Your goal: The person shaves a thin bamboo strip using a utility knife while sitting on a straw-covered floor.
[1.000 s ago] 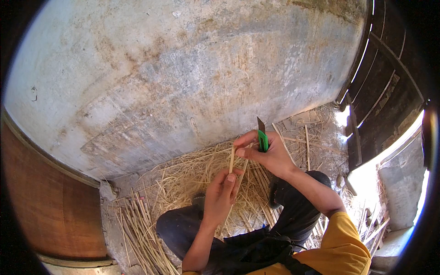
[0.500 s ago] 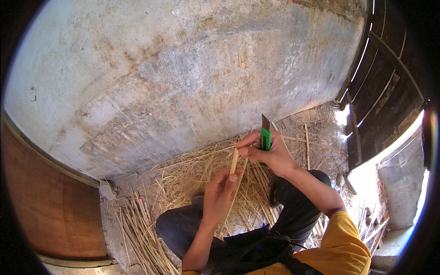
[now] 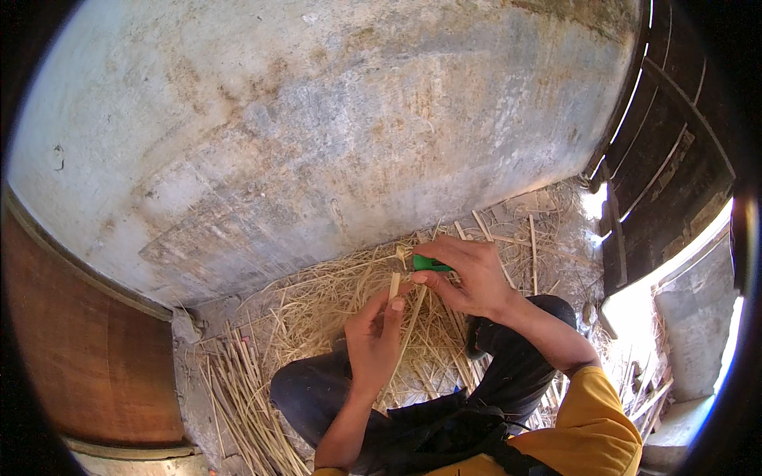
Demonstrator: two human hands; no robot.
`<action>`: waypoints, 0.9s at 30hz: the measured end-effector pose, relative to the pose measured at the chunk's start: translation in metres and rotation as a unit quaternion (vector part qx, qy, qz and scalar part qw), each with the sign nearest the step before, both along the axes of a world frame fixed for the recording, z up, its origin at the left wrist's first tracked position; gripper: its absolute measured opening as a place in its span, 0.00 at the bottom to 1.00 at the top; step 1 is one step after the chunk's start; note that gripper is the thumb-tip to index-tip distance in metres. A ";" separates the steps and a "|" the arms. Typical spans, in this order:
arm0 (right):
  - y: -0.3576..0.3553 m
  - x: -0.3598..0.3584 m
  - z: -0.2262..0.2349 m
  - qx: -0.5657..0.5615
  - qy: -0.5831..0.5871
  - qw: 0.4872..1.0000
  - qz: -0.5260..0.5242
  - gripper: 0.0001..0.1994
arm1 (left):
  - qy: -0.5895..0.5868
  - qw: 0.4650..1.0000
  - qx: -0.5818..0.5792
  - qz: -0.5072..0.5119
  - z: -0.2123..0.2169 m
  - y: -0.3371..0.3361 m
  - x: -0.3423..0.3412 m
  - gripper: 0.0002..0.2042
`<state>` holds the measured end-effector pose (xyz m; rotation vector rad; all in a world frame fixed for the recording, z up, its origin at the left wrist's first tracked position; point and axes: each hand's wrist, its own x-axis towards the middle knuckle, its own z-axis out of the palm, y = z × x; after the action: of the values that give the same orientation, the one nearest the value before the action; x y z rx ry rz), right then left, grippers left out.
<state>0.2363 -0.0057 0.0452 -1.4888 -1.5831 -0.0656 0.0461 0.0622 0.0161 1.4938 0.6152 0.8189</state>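
My left hand [image 3: 373, 337] is closed on a thin pale bamboo strip [image 3: 395, 284], thumb along it, with its squared upper end sticking out above the fingers. My right hand [image 3: 472, 279] grips a green utility knife [image 3: 431, 263] just above and to the right of that end. The knife now lies nearly level, pointing left. Its blade is hard to make out; a small pale curl, perhaps a shaving, shows by its front. Both hands are over my bent, dark-trousered legs.
Loose bamboo shavings [image 3: 313, 305] cover the floor ahead of my knees. A bundle of long strips [image 3: 250, 389] lies to the left. A stained wall [image 3: 357, 143] rises ahead. A brown wooden panel [image 3: 87, 341] stands left, dark boards [image 3: 667, 166] right.
My right hand has swung the knife from blade-up to nearly level, pointing left. Its fingers have left the strip's upper end. My left hand has shifted slightly left and down with the strip.
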 end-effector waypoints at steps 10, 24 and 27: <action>-0.001 -0.008 0.004 0.035 -0.032 0.998 -0.051 0.14 | 0.029 0.992 0.106 0.061 0.003 -0.003 0.001 0.11; 0.006 0.056 0.026 -0.105 0.156 0.949 -0.254 0.12 | 0.027 0.985 0.170 -0.005 -0.005 -0.028 -0.006 0.11; 0.000 0.078 0.030 -0.018 0.092 0.946 -0.310 0.14 | 0.114 0.988 0.107 0.012 0.000 -0.011 0.005 0.12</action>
<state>0.3144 -0.0061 0.0748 -1.9142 -0.9262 -0.2490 0.0515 0.0514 0.0164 1.7948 0.7329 0.7564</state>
